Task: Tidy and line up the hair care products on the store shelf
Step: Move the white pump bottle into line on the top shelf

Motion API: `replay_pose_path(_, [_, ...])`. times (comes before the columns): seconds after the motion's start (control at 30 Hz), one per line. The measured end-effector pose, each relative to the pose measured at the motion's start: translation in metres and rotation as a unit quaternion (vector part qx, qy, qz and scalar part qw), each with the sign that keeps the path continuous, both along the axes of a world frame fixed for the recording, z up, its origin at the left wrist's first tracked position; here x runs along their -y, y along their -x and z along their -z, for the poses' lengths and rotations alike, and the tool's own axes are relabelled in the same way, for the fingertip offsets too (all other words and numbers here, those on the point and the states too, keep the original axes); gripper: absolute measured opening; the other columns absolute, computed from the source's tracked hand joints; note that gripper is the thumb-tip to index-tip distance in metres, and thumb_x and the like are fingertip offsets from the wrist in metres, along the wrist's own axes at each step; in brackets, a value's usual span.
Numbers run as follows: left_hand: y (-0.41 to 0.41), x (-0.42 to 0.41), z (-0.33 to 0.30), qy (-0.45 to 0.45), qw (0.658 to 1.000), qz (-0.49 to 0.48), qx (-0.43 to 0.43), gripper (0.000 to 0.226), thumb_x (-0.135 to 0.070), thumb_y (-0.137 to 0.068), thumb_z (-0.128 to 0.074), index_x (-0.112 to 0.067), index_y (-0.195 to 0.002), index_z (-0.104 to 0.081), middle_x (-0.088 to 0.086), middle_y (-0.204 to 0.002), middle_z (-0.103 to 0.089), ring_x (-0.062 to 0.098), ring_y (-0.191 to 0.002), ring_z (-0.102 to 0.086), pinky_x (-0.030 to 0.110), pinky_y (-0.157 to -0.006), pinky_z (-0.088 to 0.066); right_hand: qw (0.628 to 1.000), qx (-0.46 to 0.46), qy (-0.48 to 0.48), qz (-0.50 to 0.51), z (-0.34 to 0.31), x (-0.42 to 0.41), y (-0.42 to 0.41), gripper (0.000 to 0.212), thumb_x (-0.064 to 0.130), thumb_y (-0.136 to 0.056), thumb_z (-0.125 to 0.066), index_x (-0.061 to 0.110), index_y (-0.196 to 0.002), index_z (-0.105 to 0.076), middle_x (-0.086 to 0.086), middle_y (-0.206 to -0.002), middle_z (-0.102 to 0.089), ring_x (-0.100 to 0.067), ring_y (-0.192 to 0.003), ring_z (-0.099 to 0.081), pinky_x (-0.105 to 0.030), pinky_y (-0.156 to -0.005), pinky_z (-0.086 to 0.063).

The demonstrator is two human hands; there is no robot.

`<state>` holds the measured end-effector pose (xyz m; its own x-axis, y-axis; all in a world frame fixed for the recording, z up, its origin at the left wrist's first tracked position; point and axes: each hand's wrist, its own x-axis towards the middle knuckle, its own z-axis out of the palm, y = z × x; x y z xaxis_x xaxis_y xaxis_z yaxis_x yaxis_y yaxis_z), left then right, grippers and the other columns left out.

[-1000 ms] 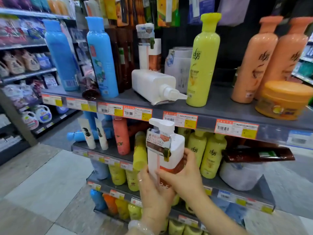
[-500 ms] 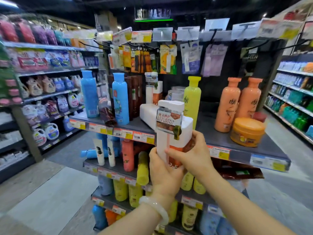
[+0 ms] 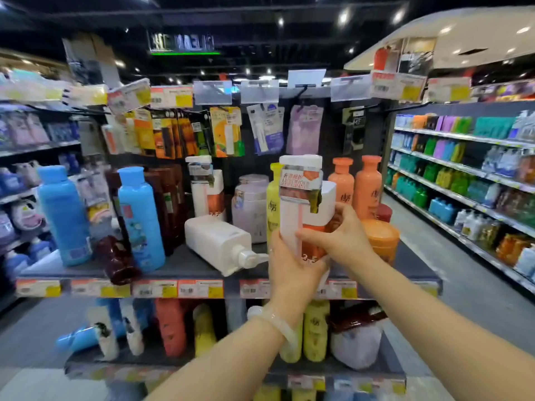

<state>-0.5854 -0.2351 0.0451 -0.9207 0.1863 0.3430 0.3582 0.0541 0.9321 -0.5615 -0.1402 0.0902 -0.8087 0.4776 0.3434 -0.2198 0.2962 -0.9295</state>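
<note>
Gripping the white pump bottle (image 3: 301, 209), both hands (image 3: 315, 256) have raised it level with the top shelf (image 3: 185, 264).

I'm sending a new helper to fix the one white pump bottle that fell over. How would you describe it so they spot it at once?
Go to the top shelf of the end display, the one with the price tags along its front edge. Near the middle, right of the upright blue bottle, is the white pump bottle. Unlike its neighbours, it lies on its side, pump pointing right.

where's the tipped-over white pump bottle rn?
Head view, centre of the top shelf: the white pump bottle lies on its side, nozzle toward the left hand, right of the blue bottle.
</note>
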Motion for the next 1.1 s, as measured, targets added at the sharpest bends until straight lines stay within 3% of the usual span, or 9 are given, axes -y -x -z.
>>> replay_pose_path(0.23, [0.016,-0.047,-0.003,-0.019,0.999,0.032,-0.003,0.070,-0.022,-0.057,-0.087,-0.026,-0.110,-0.042,-0.007,-0.110,-0.058,0.005,-0.098,-0.059,0.023,-0.084,-0.052,1.000,0.014,0.017,0.018,-0.002,-0.049,0.014,0.077,0.014,-0.057,-0.086,0.018,-0.120,-0.042,-0.002,-0.117,-0.060,-0.016,-0.108,-0.058,-0.037,-0.094,-0.050])
replay_pose_path(0.4, [0.022,-0.076,0.009,0.026,0.999,-0.030,0.018,0.073,-0.036,-0.055,-0.085,-0.028,-0.110,-0.038,-0.005,-0.110,-0.056,0.017,-0.103,-0.059,0.041,-0.085,-0.053,0.999,0.043,0.008,-0.018,0.005,-0.075,0.022,0.069,0.012,-0.062,-0.083,0.024,-0.116,-0.042,0.010,-0.107,-0.059,-0.004,-0.101,-0.058,-0.019,-0.073,-0.050])
replay_pose_path(0.57, [0.034,-0.093,0.015,0.059,0.994,-0.087,0.024,0.080,-0.036,-0.056,-0.085,-0.023,-0.119,-0.038,-0.003,-0.114,-0.054,0.021,-0.109,-0.056,0.042,-0.088,-0.050,0.996,0.065,0.004,-0.058,0.009,-0.091,0.037,0.067,0.012,-0.067,-0.080,0.027,-0.117,-0.039,0.017,-0.104,-0.056,0.003,-0.092,-0.055,-0.006,-0.056,-0.049])
replay_pose_path(0.73, [0.041,-0.100,0.026,0.072,0.991,-0.106,0.028,0.087,-0.036,-0.059,-0.084,-0.021,-0.127,-0.033,-0.001,-0.122,-0.050,0.022,-0.115,-0.052,0.045,-0.092,-0.048,0.990,0.081,-0.003,-0.117,0.021,-0.106,0.051,0.072,0.010,-0.067,-0.079,0.022,-0.127,-0.040,0.008,-0.118,-0.059,-0.006,-0.108,-0.058,-0.013,-0.073,-0.054])
replay_pose_path(1.0, [0.047,-0.099,0.035,0.027,0.996,-0.078,0.019,0.098,-0.027,-0.057,-0.087,-0.020,-0.134,-0.027,0.001,-0.133,-0.039,0.019,-0.125,-0.041,0.043,-0.104,-0.042,0.989,0.087,-0.037,-0.118,0.024,-0.107,0.054,0.085,0.017,-0.066,-0.081,0.022,-0.135,-0.031,0.007,-0.124,-0.051,-0.008,-0.114,-0.052,-0.014,-0.072,-0.050])
replay_pose_path(1.1, [0.040,-0.089,0.029,0.009,0.997,-0.059,-0.056,0.096,-0.027,-0.060,-0.086,-0.019,-0.136,-0.027,-0.001,-0.134,-0.037,0.014,-0.127,-0.036,0.037,-0.109,-0.036,0.996,0.020,-0.057,-0.073,0.016,-0.100,0.047,0.078,0.018,-0.064,-0.082,0.039,-0.120,-0.032,0.008,-0.122,-0.048,-0.010,-0.118,-0.048,-0.022,-0.090,-0.046])
